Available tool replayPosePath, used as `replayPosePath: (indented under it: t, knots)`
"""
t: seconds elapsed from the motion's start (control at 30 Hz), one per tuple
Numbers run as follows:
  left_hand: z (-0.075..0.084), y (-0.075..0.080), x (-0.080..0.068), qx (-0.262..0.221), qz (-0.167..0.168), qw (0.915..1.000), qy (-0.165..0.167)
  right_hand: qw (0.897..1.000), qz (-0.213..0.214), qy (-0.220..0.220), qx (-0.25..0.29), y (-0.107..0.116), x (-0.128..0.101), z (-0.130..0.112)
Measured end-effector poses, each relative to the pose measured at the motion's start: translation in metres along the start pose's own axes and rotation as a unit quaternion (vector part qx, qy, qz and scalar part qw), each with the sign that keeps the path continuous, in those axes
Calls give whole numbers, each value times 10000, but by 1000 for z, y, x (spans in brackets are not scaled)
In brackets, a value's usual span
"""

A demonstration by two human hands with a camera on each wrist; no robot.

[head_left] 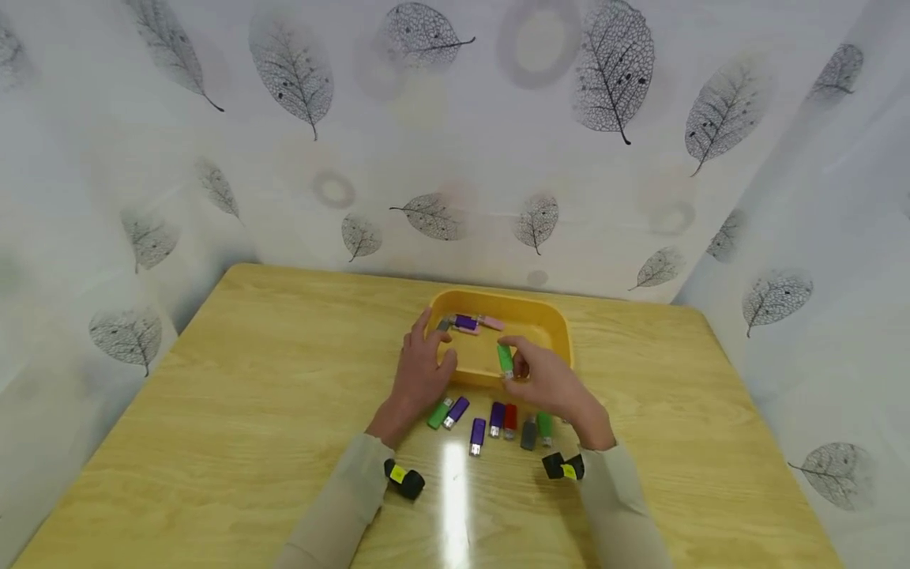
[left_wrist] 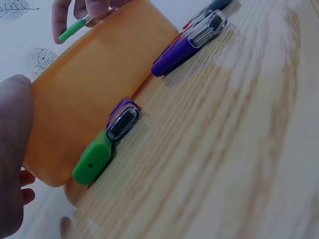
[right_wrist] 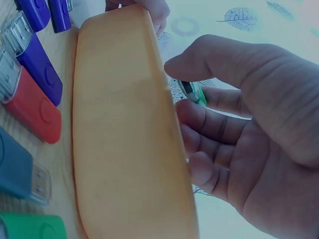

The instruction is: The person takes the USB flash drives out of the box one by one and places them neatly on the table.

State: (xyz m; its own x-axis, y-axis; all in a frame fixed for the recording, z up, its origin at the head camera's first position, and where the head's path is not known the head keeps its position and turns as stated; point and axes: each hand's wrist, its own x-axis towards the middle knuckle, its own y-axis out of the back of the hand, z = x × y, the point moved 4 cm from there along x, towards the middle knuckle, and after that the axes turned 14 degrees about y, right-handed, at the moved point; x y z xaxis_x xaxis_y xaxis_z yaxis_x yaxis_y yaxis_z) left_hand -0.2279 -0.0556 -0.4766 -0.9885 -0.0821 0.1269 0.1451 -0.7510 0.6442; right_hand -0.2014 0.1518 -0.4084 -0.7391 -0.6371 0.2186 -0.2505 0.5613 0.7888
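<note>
My right hand (head_left: 550, 379) pinches a green USB flash drive (head_left: 505, 359) over the near part of a yellow plastic tray (head_left: 562, 336), its metal plug pointing toward me. At the tray's near left corner, my left hand (head_left: 419, 367) grips the rim with thumb and fingers. Inside the tray lie a purple flash drive (head_left: 465, 322), a pink one (head_left: 491, 322) and a grey one (head_left: 444, 325). In front of it, a green drive (left_wrist: 94, 158) lies beside a purple one on the table. The right wrist view shows a red drive (right_wrist: 37, 107) near the tray's wall.
More flash drives lie in a loose row before the tray, among them a purple one (head_left: 478, 436), a dark grey one (head_left: 529, 433) and a green one (head_left: 545, 427). The wooden table (head_left: 284, 379) meets a leaf-patterned curtain (head_left: 455, 142) behind.
</note>
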Motion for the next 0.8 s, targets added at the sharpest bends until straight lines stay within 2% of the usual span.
replayPosePath:
  t: [0.17,0.4,0.6,0.8]
  knots:
    - [-1,0,0,-7,44,10000,-4,9999,-13,-88,-82,6,-6,-2]
    - [-1,-2,-2,-89,-82,9999,-45,9975,-302,-614,-163,18,-21,3]
    - [-1,2,0,-56,69,9999,-128,9971,-421,-636,-62,29,-31,2]
    - [0,0,0,-77,-39,9997,-209,9951,-520,-837,-105,31,-47,10]
